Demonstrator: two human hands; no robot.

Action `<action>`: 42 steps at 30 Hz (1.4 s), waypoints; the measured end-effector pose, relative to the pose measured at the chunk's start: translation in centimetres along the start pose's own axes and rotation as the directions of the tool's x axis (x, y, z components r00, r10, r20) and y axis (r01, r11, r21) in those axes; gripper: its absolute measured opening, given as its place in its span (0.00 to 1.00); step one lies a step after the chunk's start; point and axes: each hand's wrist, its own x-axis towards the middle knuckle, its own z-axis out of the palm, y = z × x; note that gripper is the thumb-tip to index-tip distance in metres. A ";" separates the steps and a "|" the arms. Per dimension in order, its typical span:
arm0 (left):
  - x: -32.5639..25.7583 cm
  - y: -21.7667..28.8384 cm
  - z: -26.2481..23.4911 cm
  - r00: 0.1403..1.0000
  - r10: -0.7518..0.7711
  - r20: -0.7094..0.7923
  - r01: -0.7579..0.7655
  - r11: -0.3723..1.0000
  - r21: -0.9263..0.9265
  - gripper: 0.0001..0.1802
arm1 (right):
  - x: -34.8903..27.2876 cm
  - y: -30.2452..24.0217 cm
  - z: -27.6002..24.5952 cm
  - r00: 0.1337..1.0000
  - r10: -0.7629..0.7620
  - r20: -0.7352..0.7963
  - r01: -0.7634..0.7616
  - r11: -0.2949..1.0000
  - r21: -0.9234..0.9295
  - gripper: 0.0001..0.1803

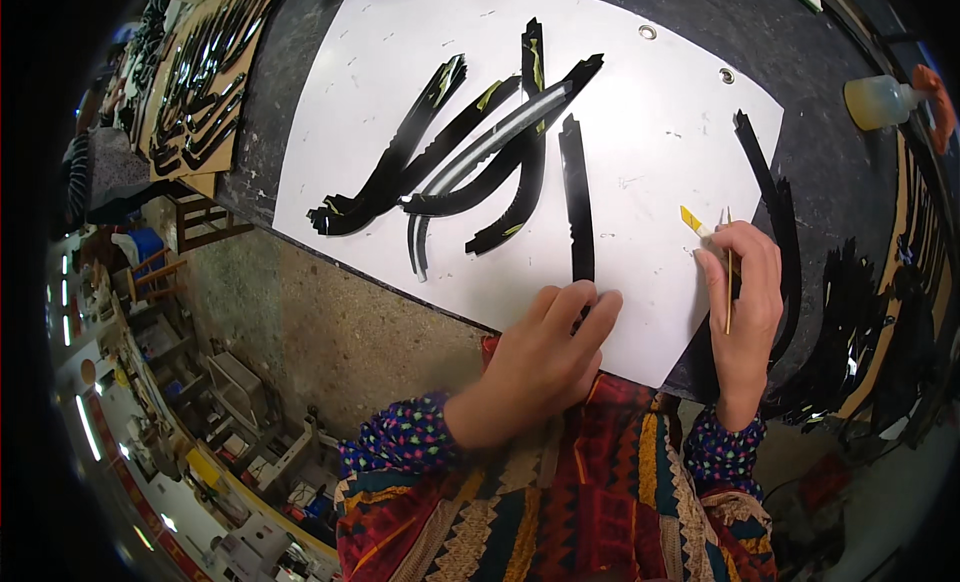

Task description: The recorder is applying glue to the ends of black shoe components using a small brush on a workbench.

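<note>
My left hand point(550, 347) is closed over the lower end of a flat black strip point(577, 187) with notched edges. The strip points away from me on a white sheet point(645, 197). In my right hand point(748, 292), fingers bent together, is a thin pale stick point(730, 302). At its fingertips a small yellow-tipped piece point(692, 220) sticks out; its exact kind is unclear. Left of the held strip, several curved black strips point(400, 157) lie crossed in a loose pile, some with yellow marks. A grey, see-through-looking strip point(490, 142) rests on top of them.
A long black strip point(785, 222) lies by the sheet's right edge, near a heap of black strips point(850, 322). A squeeze bottle point(880, 102) with yellowish liquid is at far right. Cardboard point(215, 162) holding glossy black pieces is at far left. Metal eyelets point(648, 32) pierce the sheet.
</note>
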 end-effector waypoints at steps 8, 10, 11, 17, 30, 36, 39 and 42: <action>-0.5 1.4 1.8 0.986 0.167 0.013 -0.160 0.961 -0.223 0.28 | 0.2 -0.3 -0.5 0.988 0.109 0.105 -0.114 0.993 0.039 0.06; -0.2 2.7 2.2 0.980 0.177 0.095 -0.141 0.943 -0.302 0.27 | -0.1 -0.4 -0.6 0.984 0.132 0.116 -0.138 0.989 0.044 0.05; -0.1 3.0 2.4 0.965 0.193 0.177 -0.116 0.920 -0.374 0.27 | -0.3 -0.5 -0.6 0.981 0.159 0.110 -0.165 0.985 0.042 0.05; 1.8 0.1 2.6 0.969 0.245 -0.026 -0.247 0.966 -0.083 0.25 | -1.4 0.1 -0.1 0.998 0.067 0.003 -0.067 0.997 -0.044 0.07; 3.6 -1.0 2.1 0.992 0.031 -0.125 0.021 0.920 0.392 0.39 | -1.5 0.2 0.5 0.998 0.059 -0.021 -0.061 0.993 -0.097 0.09; 4.1 -0.8 1.5 0.997 -0.028 -0.067 0.052 0.923 0.381 0.43 | -1.6 0.3 0.5 0.994 0.106 -0.010 -0.107 0.992 -0.068 0.08; 4.5 -1.2 1.2 0.998 -0.032 -0.056 0.051 0.922 0.383 0.46 | -1.7 0.3 0.6 0.993 0.113 -0.020 -0.114 0.992 -0.063 0.08; 5.3 -1.3 0.6 0.997 -0.068 -0.031 0.075 0.923 0.378 0.51 | -1.9 0.6 0.7 0.994 0.111 -0.023 -0.112 0.991 -0.067 0.08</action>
